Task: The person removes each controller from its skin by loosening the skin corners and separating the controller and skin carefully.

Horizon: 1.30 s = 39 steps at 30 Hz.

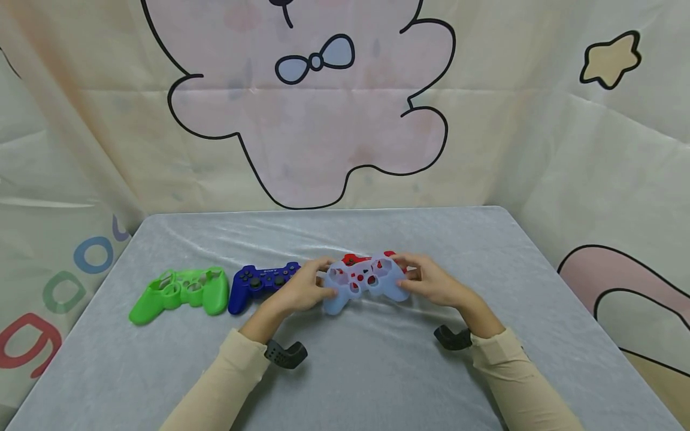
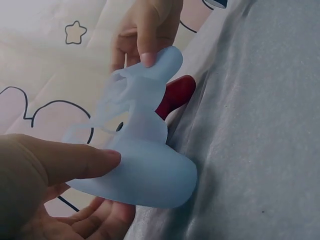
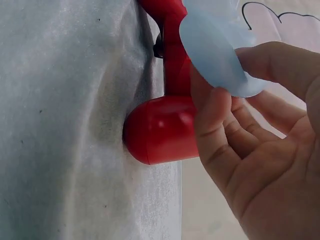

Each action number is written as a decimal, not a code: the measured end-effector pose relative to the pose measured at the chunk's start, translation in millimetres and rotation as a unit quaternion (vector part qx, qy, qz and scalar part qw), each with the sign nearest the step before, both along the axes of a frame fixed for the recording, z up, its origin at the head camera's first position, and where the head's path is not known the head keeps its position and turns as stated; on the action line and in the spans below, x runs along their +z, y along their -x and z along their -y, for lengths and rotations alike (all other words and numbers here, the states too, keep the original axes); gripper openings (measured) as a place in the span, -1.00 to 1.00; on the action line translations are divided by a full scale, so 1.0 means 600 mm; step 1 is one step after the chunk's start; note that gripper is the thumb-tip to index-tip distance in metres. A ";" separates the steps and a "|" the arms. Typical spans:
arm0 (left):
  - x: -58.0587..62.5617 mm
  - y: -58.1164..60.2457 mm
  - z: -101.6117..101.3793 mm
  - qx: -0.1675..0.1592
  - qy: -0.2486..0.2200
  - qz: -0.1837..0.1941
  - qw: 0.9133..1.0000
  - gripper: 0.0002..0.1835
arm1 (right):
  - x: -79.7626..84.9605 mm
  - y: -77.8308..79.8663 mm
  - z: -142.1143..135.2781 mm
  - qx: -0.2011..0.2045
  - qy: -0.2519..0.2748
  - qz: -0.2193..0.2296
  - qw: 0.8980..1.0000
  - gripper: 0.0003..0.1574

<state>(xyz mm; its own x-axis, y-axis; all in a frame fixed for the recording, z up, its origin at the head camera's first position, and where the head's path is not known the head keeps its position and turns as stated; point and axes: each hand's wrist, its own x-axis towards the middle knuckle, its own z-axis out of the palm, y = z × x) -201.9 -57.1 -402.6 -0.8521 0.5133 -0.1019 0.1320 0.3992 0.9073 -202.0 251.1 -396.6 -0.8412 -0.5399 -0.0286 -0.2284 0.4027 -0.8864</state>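
Both hands hold a translucent pale-blue silicone controller cover (image 1: 339, 299) by its two ends. My left hand (image 1: 307, 286) pinches the left grip of the cover, with the thumb on the near face in the left wrist view. At the other end my right hand (image 1: 431, 281) pinches the right grip between thumb and fingers, as the right wrist view (image 3: 270, 125) shows. Behind and beneath the cover lies a red game controller (image 3: 160, 131), partly hidden; its red shows through the cover's button openings. A blue game controller (image 1: 250, 287) lies just left of my left hand.
A green silicone controller cover (image 1: 185, 293) lies at the left on the grey cloth-covered table (image 1: 372, 383). A black wrist camera mount (image 1: 287, 354) juts from the left wrist and another (image 1: 451, 338) from the right. Printed curtains (image 1: 323, 131) surround the table's back and sides.
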 end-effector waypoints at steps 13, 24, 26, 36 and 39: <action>-0.003 -0.002 0.004 0.009 -0.014 0.028 0.999 -0.38 | -0.002 -0.002 -0.001 0.008 0.011 -0.026 1.000 -0.35; -0.007 0.008 0.008 -0.009 -0.072 -0.001 0.997 -0.35 | 0.000 0.002 -0.006 -0.009 0.024 -0.008 1.000 -0.30; -0.007 0.007 0.008 -0.011 -0.075 -0.006 0.997 -0.30 | 0.000 0.002 -0.005 -0.008 0.031 -0.001 0.999 -0.27; -0.011 0.005 0.008 -0.007 -0.073 -0.004 0.997 -0.22 | 0.001 -0.001 -0.012 -0.018 0.026 0.012 0.999 -0.23; -0.011 0.004 0.006 -0.008 -0.075 0.000 0.997 -0.22 | 0.001 0.000 -0.014 -0.018 0.028 0.014 0.999 -0.23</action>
<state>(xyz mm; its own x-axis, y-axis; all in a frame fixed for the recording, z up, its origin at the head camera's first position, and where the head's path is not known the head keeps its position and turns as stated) -204.3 -60.5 -409.0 -0.8438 0.5362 -0.0221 0.1378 0.2564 0.9567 -201.9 259.4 -396.1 -0.8594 -0.5108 -0.0236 -0.1890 0.3602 -0.9135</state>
